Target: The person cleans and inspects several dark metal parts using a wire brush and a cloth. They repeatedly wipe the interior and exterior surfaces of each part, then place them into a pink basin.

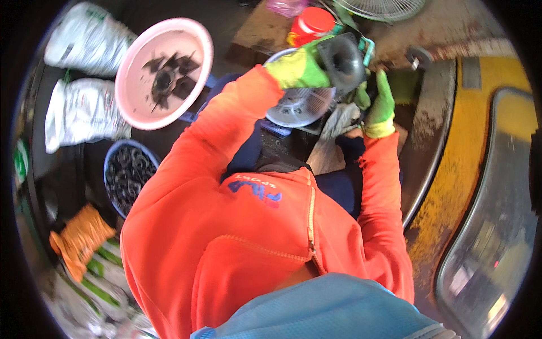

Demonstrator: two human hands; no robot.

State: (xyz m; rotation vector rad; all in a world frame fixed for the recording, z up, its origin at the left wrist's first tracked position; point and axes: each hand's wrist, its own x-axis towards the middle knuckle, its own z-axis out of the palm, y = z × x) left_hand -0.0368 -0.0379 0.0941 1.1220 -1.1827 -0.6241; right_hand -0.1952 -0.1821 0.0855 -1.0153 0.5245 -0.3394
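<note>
My left hand, in a yellow-green glove, is closed on a black funnel-shaped part with a round opening and a squarish flange. Close to its right is my right hand, gloved in green, with fingers spread and nothing visible between them. Beneath the left hand stands a pale round basket, partly covered by the glove. A greyish cloth or sheet hangs over the area by my lap, between the hands.
On the left are a pink basin with black finned parts, a blue tub of black rings, white sacks and an orange bag. Farther off are a red-lidded jar and a fan. A yellow machine frame borders the right.
</note>
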